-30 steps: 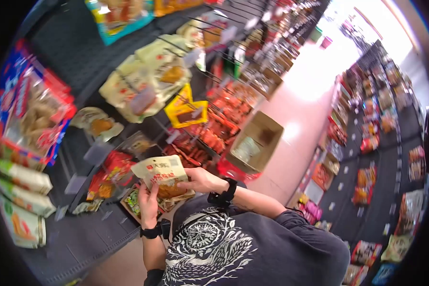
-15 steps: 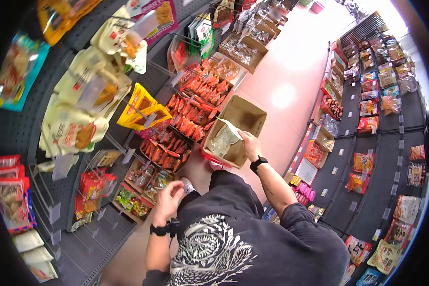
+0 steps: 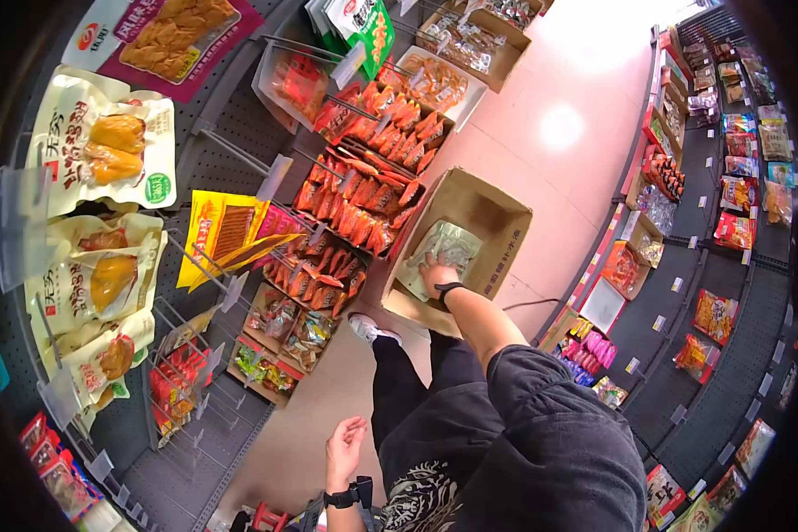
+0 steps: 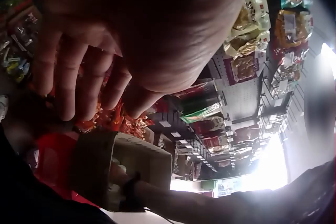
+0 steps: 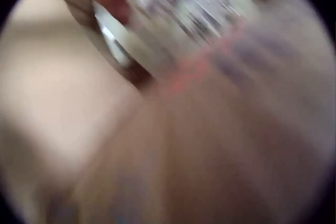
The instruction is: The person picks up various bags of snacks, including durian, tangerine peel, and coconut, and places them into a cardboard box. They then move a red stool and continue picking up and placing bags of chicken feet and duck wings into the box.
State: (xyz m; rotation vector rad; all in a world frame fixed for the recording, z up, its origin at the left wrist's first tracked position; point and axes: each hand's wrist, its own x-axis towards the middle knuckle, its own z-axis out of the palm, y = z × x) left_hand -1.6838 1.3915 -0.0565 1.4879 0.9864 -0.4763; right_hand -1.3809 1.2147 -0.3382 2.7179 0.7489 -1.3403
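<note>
"Your hands?"
"My left hand (image 3: 346,446) is relaxed, holding nothing. My right hand (image 3: 436,277) touches the pale, shiny plastic packet (image 3: 457,241) inside the brown cardboard box (image 3: 508,244); whether it grips, I can't tell."
"Risk?"
"Pressing unevenly could crumple the packet."

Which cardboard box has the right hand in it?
The tan carton with dark printing down one side: the right hand is inside, touching a pale pack. No hand is in those filled with red packets.
</note>
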